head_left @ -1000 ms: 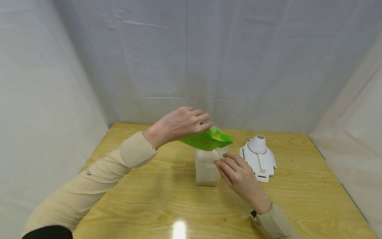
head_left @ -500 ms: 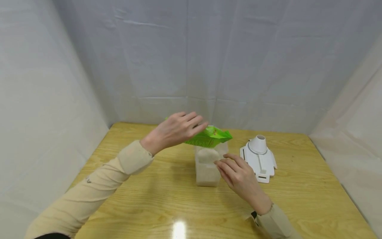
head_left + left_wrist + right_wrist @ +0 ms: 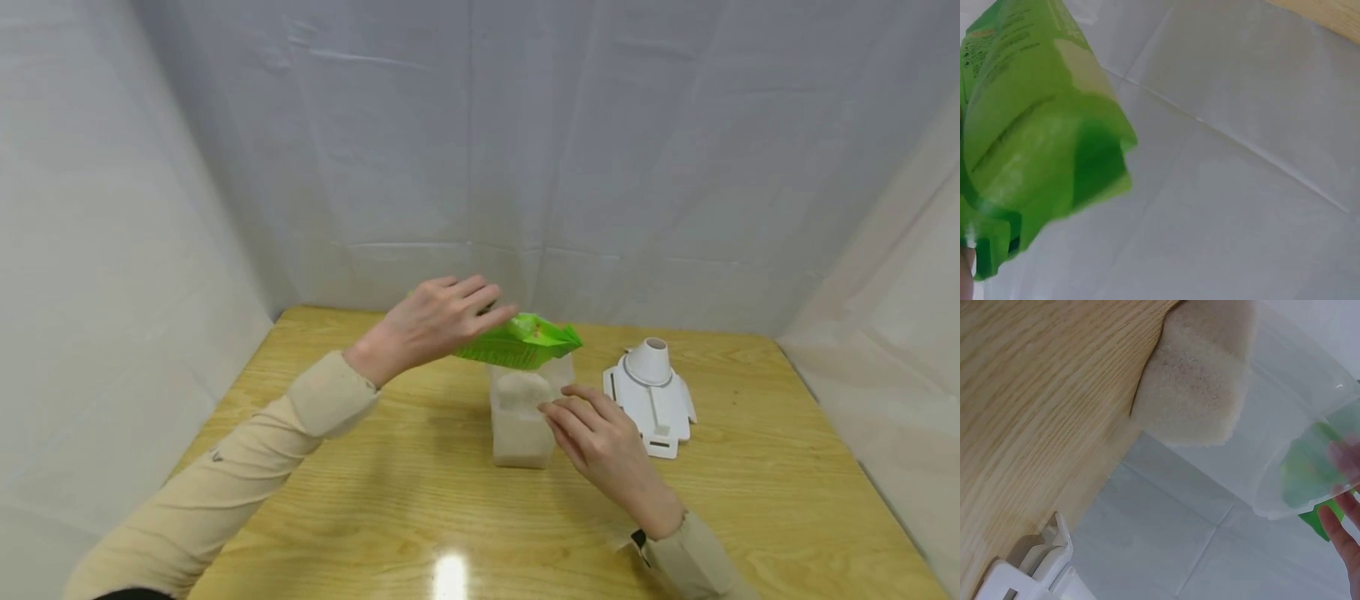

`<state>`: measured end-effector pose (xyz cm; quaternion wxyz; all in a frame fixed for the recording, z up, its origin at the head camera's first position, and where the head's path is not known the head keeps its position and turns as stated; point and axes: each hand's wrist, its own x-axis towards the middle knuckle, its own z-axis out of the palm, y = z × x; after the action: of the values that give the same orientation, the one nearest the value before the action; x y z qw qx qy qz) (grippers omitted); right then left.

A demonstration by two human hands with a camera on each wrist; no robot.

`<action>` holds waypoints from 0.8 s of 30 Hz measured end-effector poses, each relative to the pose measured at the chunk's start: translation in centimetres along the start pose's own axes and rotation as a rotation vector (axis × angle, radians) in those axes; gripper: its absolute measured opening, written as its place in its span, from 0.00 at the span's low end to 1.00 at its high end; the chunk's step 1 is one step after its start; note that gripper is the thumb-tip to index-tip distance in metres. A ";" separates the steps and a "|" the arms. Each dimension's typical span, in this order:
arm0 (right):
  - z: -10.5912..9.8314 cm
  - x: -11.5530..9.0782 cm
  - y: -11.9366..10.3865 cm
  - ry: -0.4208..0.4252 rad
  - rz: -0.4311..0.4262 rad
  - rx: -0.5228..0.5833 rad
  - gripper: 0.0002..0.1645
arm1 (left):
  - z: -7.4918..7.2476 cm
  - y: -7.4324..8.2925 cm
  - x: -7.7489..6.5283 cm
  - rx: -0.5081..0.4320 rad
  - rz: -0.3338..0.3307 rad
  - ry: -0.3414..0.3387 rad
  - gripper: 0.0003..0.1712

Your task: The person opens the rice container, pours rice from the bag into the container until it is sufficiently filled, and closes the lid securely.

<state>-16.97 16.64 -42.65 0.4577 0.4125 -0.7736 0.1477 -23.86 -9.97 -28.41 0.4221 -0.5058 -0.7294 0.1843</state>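
My left hand [image 3: 442, 321] grips a green plastic bag [image 3: 517, 343] from above, its torn mouth tilted down to the right over a translucent container [image 3: 521, 446]. In the left wrist view the bag's printed side [image 3: 1041, 119] and crumpled mouth fill the left edge. Small pale grains, like rice [image 3: 1194, 387], lie in the container. At its near right rim, my right hand [image 3: 603, 446] pinches the edge; in the right wrist view some fingers [image 3: 1333, 528] show outside the wall and others blurred through it. The bag hides the container's far part.
A white flat piece [image 3: 660, 412] with an upright cone [image 3: 648, 364] stands on the table to the right, just beyond my right hand. The wooden table [image 3: 360, 517] ends at pale sheeting [image 3: 375, 150] behind and at both sides.
My left hand and the bag have shifted slightly left, and the bag's lower edge sits higher. More of the pale grains shows beneath it. My right hand and the container stay put.
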 end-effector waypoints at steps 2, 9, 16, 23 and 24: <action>0.0 0.0 0.0 0.001 -0.001 0.002 0.17 | 0.0 0.0 -0.2 -0.029 -0.018 -0.002 0.16; 0.1 -0.1 -0.1 -0.007 0.004 0.010 0.18 | 0.4 -0.1 -1.2 -0.163 -0.142 0.015 0.08; 0.0 -0.2 0.0 -0.001 0.007 0.005 0.18 | 0.6 0.5 -2.9 -0.293 -0.319 0.019 0.11; -0.1 -0.2 0.0 0.004 0.003 0.006 0.18 | 0.8 2.0 -5.5 -0.423 -0.496 0.114 0.11; -0.1 -0.2 -0.1 0.005 0.002 0.008 0.18 | 0.9 2.2 -5.9 -0.442 -0.535 0.138 0.11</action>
<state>-16.78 16.80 -42.78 0.4578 0.4131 -0.7724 0.1523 -22.50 -14.19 -32.99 0.3842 -0.3873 -0.8280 -0.1297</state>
